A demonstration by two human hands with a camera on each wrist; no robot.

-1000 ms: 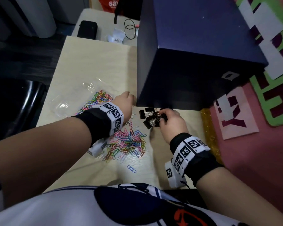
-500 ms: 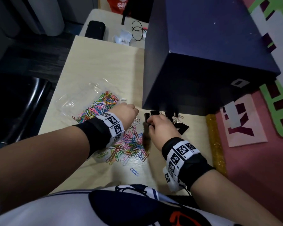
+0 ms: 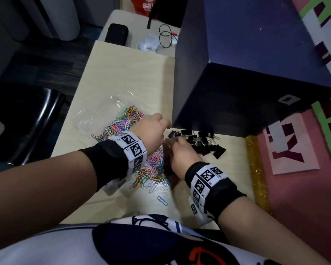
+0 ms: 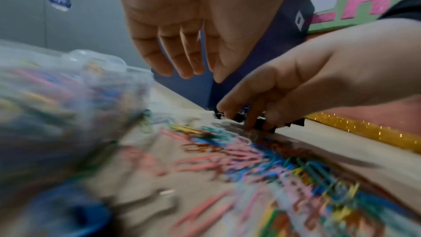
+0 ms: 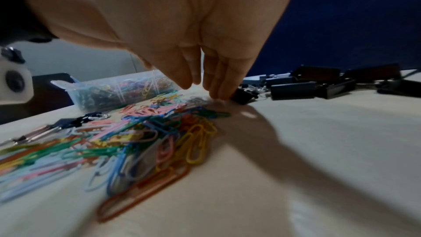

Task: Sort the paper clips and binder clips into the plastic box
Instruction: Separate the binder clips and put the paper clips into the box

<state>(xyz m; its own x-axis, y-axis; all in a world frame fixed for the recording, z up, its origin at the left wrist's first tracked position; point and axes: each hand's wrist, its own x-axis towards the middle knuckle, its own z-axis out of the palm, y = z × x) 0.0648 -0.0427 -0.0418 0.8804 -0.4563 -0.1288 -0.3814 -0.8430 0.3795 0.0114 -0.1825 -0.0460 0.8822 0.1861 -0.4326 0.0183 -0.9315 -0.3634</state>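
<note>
Colourful paper clips [image 3: 153,173] lie heaped on the pale table [image 3: 126,73] between my wrists. More fill the clear plastic box [image 3: 122,119] behind my left hand [image 3: 165,126], which hovers open, fingers hanging straight, in the left wrist view [image 4: 189,73]. Black binder clips [image 3: 204,145] are strewn along the foot of the dark blue box [image 3: 246,73]. My right hand [image 3: 170,143] is at their left end. Its fingertips [image 5: 218,95] point straight down, touching the table beside one binder clip [image 5: 243,95]. Nothing shows in its grasp.
The big dark blue box stands close behind both hands. A gold glitter strip [image 3: 256,169] and pink board [image 3: 304,197] border the table's right side. One stray blue paper clip [image 3: 162,200] lies near the front edge. A black chair [image 3: 27,119] stands left.
My right hand has shifted left off the binder clip heap to its left end, leaving the clips spread out behind it. My left hand has risen and come closer to the right one.
</note>
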